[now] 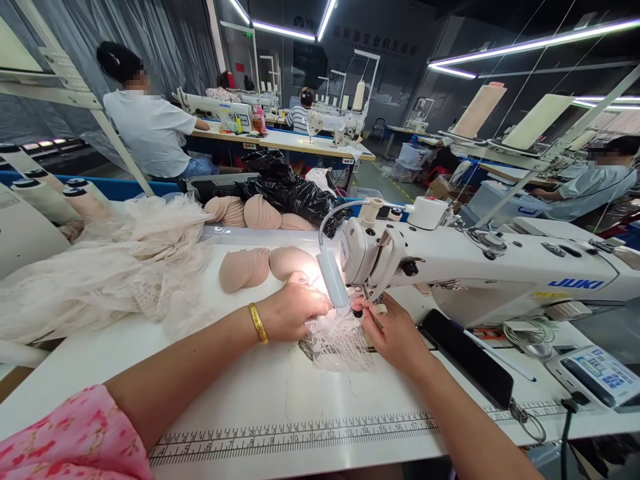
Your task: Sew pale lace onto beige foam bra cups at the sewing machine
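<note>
Under the head of a white sewing machine lies a piece of pale lace fabric, its fringed edge spread toward me. My left hand, with a gold bracelet on the wrist, is closed on the lace's left side. On the other side, my right hand has its fingers pinched together at the fabric near the needle; some fingertips are hidden by the machine parts. A lamp on a bendy neck lights the spot. Beige bra cups lie stacked just beyond my left hand.
Sheer lace is heaped at the left. A black phone, a pen and a control box lie at the right. A ruler strip runs along the front edge. Black plastic bags sit behind; people work at other machines.
</note>
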`<state>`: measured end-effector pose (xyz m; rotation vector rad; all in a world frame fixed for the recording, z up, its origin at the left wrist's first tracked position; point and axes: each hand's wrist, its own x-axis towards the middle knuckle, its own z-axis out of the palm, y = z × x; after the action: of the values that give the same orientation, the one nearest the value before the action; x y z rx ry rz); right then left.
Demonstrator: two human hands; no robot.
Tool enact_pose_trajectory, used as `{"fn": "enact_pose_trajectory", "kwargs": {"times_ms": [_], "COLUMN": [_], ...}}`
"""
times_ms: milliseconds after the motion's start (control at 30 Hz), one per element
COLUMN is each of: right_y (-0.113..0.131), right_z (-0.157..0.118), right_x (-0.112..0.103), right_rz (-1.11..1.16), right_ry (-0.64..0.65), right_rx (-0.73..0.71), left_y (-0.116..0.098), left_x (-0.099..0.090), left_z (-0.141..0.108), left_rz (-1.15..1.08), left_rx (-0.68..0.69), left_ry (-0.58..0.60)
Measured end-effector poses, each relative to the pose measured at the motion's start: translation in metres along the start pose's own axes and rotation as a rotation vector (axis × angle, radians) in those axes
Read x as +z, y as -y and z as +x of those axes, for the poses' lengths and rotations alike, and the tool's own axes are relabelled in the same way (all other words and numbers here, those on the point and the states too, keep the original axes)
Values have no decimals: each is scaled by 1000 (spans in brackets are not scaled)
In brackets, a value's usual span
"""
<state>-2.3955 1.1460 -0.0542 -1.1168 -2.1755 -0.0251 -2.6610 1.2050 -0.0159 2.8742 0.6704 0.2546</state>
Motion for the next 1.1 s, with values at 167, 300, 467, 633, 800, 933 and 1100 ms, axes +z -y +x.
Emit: {"fn": "enact_pose_trajectory", "kwargs": {"times_ms": [167,300,467,633,800,933,1100], "right_y": [7,17,18,8,12,20,10], "right_z": [-2,-1,-2,-2,2,3,5], "right_x": [-4,-4,10,4,-11,-6,-17], "right_rz": [-22,60,27,-170,-24,73,-4], "right_ry": [14,112,252,182,215,410,262], "right_rx": [-25,-128,-106,-48,-1,-43,22], "left_y": [-3,-13,-33,-39,-37,-37,-32], "left_x": [-5,-5,-5,-15,-16,-16,-21], "left_z": [-6,-10,-7,-9,-8,-5,-9], "left_rz": [-34,118,220,142,146,65,-11], "left_rx": [-40,-166,-284,-261,-209,-157,-138], "left_ry": [33,17,122,204,194,200,228]}}
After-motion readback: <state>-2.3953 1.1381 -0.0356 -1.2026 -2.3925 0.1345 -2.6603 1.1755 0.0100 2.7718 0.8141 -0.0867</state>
